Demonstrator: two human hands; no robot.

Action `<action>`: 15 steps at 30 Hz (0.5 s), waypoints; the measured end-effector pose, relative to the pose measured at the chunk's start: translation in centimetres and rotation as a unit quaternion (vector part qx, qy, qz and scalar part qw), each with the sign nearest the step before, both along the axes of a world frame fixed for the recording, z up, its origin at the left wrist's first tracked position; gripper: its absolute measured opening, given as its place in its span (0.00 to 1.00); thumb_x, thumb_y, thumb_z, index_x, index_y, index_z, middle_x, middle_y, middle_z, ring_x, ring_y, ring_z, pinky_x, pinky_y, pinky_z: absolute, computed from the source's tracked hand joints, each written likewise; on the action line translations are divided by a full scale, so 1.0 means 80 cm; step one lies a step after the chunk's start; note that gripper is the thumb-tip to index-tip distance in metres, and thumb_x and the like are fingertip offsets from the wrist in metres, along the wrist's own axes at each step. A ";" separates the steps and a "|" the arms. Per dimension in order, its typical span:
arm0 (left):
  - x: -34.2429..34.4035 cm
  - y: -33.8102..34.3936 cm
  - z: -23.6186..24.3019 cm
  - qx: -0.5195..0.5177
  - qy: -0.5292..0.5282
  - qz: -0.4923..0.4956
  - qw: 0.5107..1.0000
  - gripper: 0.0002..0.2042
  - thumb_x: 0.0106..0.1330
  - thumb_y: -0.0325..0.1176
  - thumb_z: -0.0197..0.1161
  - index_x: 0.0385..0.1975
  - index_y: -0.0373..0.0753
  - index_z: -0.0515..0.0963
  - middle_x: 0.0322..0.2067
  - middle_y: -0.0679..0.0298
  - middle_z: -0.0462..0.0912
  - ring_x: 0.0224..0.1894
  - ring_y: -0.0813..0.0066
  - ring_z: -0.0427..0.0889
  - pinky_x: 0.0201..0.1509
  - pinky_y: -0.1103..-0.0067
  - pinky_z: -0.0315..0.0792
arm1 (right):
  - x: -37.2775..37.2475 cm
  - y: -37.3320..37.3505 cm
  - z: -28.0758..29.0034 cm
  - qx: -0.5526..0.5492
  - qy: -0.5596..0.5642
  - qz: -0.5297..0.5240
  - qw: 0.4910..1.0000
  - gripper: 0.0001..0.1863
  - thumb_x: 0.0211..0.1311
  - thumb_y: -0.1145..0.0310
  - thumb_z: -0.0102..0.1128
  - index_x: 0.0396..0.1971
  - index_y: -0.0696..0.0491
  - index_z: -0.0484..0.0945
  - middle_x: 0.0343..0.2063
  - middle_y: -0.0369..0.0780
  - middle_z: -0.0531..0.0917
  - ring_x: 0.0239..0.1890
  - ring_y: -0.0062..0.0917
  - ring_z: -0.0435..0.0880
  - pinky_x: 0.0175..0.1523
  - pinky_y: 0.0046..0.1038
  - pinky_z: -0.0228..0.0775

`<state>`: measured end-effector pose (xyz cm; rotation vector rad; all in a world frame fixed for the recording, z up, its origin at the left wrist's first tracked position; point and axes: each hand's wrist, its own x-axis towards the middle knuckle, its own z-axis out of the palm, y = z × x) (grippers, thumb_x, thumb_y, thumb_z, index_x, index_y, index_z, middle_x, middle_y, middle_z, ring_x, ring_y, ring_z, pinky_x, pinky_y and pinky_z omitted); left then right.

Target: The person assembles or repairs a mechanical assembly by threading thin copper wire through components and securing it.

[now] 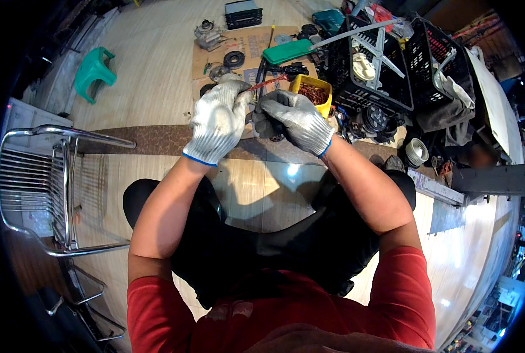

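Both my hands wear white knitted work gloves with blue cuffs, and they meet close together in front of me. My left hand (218,117) is closed, and a thin reddish strand-like piece (269,81) sticks out from its fingertips toward the upper right. My right hand (301,117) has its fingers curled in just beside it; a dark patch covers its finger side, and what it grips is hidden. Right behind my right hand stands a yellow container (328,107) filled with reddish-brown copper-coloured bits (313,93).
Flattened cardboard (248,41) carries a black ring (234,59), a metal machine part (208,34) and a green-headed tool (287,52). Black crates (386,94) stand at right, among dark motor parts (375,119). A green stool (95,73) and metal chair (68,194) are at left.
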<state>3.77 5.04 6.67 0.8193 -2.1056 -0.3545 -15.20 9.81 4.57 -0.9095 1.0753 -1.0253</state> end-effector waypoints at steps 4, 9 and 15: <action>0.004 -0.006 -0.008 -0.086 -0.015 -0.005 0.996 0.06 0.66 0.26 0.61 0.39 0.31 0.81 0.32 0.49 0.84 0.32 0.53 0.84 0.35 0.66 0.77 | 0.002 0.002 -0.004 -0.012 0.012 0.012 1.000 0.14 0.70 0.65 0.59 0.46 0.60 0.79 0.37 0.40 0.86 0.34 0.18 0.82 0.41 0.21 0.76; 0.004 -0.004 -0.004 0.029 0.014 -0.007 0.999 0.08 0.69 0.29 0.58 0.40 0.31 0.81 0.31 0.52 0.84 0.33 0.55 0.84 0.36 0.69 0.77 | 0.006 0.007 -0.008 -0.001 -0.069 -0.012 0.998 0.15 0.70 0.62 0.58 0.44 0.60 0.79 0.32 0.38 0.84 0.29 0.16 0.79 0.35 0.19 0.72; 0.013 -0.009 0.020 0.202 -0.031 0.006 0.979 0.11 0.71 0.33 0.58 0.41 0.31 0.81 0.30 0.50 0.84 0.35 0.61 0.86 0.39 0.71 0.77 | -0.007 0.005 0.002 0.033 0.045 0.059 0.997 0.14 0.70 0.60 0.59 0.44 0.56 0.80 0.22 0.32 0.79 0.21 0.14 0.73 0.26 0.18 0.66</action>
